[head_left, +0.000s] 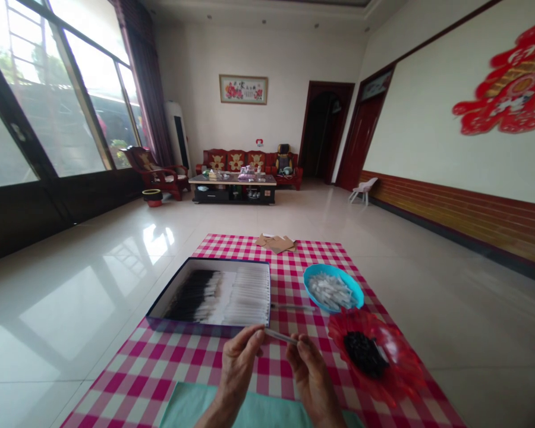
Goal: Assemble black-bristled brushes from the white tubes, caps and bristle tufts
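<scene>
My left hand (241, 359) and my right hand (310, 368) pinch the two ends of a thin translucent tube (281, 336) above the checkered cloth. Just beyond my left hand lies an open shallow box (160, 323), with black-and-white sticks (196, 296) on its left side and a row of clear tubes (248, 296) on its right. A thin pen-like piece (294, 307) rests on the cloth between the box and a blue bowl (310, 273) of small whitish pieces (332, 290). To the right of my right hand, a red translucent bowl (399, 351) holds small black parts (364, 354).
A pink-and-white checkered cloth (129, 380) covers the table. Brown cardboard pieces (276, 243) lie at its far edge, and a pale green cloth (189, 404) at the near edge. Farther off stand a low table (232, 193) and a red sofa (207, 156).
</scene>
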`<state>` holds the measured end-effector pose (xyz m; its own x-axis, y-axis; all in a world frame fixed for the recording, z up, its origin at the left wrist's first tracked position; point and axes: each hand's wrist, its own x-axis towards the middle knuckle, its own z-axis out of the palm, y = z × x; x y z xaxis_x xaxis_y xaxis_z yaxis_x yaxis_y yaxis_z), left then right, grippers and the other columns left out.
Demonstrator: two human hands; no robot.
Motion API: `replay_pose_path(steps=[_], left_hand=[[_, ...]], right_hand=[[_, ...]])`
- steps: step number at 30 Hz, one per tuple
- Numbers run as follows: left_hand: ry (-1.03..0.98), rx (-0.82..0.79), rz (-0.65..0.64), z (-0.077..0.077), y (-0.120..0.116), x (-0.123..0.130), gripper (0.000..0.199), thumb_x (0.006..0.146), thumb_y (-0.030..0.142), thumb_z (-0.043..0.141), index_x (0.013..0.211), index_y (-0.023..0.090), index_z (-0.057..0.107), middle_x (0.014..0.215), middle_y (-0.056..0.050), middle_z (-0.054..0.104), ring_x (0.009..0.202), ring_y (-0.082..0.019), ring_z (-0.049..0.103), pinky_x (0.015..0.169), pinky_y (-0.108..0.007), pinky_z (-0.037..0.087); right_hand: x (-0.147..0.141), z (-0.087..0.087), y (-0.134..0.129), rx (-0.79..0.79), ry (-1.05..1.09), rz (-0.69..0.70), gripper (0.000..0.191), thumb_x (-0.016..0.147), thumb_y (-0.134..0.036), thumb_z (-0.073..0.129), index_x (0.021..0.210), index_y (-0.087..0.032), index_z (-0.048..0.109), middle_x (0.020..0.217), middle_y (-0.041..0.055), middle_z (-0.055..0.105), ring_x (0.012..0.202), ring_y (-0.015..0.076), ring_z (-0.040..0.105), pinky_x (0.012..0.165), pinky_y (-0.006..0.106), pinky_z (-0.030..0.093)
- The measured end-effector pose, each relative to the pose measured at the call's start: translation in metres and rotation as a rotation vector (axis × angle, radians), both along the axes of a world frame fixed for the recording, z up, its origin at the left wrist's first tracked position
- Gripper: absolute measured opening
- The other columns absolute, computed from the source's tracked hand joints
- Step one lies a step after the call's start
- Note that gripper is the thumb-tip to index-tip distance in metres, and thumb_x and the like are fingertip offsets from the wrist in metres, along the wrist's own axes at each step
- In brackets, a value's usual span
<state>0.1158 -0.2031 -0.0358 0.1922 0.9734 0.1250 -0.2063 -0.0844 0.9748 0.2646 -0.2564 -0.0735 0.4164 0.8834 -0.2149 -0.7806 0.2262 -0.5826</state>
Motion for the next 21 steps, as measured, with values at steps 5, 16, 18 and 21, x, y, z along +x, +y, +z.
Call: replay_pose_path(steps=[5,16,18,21], left_hand=[[0.002,0.022,0.008,0.0,0.0,0.004,0.034,0.076,0.041,0.066,0.1,0.016,0.07,0.077,-0.004,0.069,0.062,-0.013,0.057,0.06,-0.022,0.049],[0.069,0.13,-0.061,0.003,-0.01,0.019,0.04,0.077,0.045,0.064,0.105,0.017,0.068,0.09,-0.007,0.071,0.081,-0.021,0.066,0.069,-0.026,0.053],[0.097,0.136,-0.016,0.004,-0.01,0.022,0.043,0.076,0.046,0.063,0.108,0.017,0.068,0.093,-0.008,0.071,0.083,-0.022,0.066,0.069,-0.026,0.054],[0.121,0.175,0.041,0.007,-0.006,0.024,0.047,0.076,0.05,0.062,0.108,0.016,0.068,0.092,-0.007,0.071,0.08,-0.02,0.066,0.068,-0.025,0.053]], right_hand=[[-0.001,-0.001,-0.001,0.005,-0.021,0.069,0.03,0.055,-0.021,0.086,0.082,-0.023,0.072,0.087,-0.0012,0.072,0.077,0.0125,0.066,0.072,0.024,0.055],[-0.033,-0.007,0.0,0.139,-0.172,0.3,0.025,0.069,-0.028,0.077,0.093,-0.024,0.07,0.09,0.0017,0.07,0.078,0.0151,0.063,0.075,0.029,0.047],[-0.037,0.001,0.0,0.131,-0.258,0.301,0.027,0.072,-0.034,0.074,0.095,-0.022,0.069,0.093,0.0037,0.069,0.081,0.0175,0.062,0.076,0.031,0.046],[-0.031,0.024,-0.005,0.067,-0.555,0.306,0.022,0.076,-0.037,0.068,0.088,-0.019,0.068,0.085,0.0035,0.069,0.079,0.0184,0.061,0.073,0.03,0.046]])
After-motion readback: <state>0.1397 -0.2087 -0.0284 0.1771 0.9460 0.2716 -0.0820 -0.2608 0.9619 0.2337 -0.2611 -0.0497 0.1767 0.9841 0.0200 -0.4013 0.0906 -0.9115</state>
